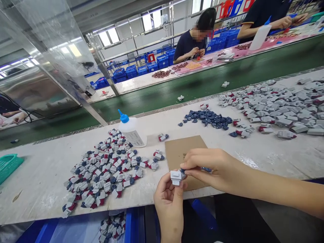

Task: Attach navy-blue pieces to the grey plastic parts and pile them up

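Between thumb and fingers, my left hand [170,199] grips a small light grey plastic part [175,178] with blocky steps. My right hand [210,165] pinches a small dark blue piece [182,170] against the grey part's right side. Both hands are over the near edge of a brown cardboard sheet [177,148]. Another dark blue piece [207,169] shows just under my right fingers. To the left spreads a pile of grey, dark blue and maroon parts [106,168]. Behind it stands a white squeeze bottle [133,131] with a blue nozzle.
Dark blue pieces [206,118] lie heaped beyond the cardboard, with a large grey and maroon pile [283,104] at right. A green conveyor [152,96] runs behind the table. Two people sit across it. A blue bin [128,226] sits below the table edge; a green basket [10,165] is at left.
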### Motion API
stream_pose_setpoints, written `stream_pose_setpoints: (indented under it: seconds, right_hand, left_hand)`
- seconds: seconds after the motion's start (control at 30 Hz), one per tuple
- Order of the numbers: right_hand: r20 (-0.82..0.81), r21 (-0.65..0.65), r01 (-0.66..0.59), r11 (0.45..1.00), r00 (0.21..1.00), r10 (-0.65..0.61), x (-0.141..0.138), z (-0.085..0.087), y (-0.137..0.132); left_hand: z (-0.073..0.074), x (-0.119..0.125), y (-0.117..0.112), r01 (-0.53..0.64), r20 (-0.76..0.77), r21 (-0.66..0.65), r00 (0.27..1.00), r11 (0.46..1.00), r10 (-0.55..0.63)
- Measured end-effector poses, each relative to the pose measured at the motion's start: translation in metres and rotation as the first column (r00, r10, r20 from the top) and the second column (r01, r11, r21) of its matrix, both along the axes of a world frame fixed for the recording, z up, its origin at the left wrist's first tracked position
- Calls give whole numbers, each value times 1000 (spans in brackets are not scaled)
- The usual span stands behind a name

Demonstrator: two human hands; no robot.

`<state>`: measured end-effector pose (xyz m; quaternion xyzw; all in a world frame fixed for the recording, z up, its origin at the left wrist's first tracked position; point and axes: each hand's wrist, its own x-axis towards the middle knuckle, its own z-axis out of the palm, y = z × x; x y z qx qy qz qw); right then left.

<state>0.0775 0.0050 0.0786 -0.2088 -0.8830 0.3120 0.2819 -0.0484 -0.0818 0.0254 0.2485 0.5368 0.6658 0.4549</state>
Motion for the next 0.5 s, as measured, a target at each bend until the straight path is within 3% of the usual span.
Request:
stream_pose_setpoints:
  seconds: [0.13, 0.37, 0.5]
  right_hand:
    - [-24, -24, 27, 999, 999, -27, -2, -7, -3]
    - [-47, -229, 173, 958, 981, -189, -8, -33, -6]
    - [28, -260, 144, 955, 990, -141, -12, -45, 13]
  left_hand:
    - [-7, 0, 2, 18, -66, 29, 998, 999, -16]
    - [-24, 2, 6, 26, -130, -30, 991, 999, -29]
    - [-31, -17, 18, 160, -238, -114, 954, 981, -183]
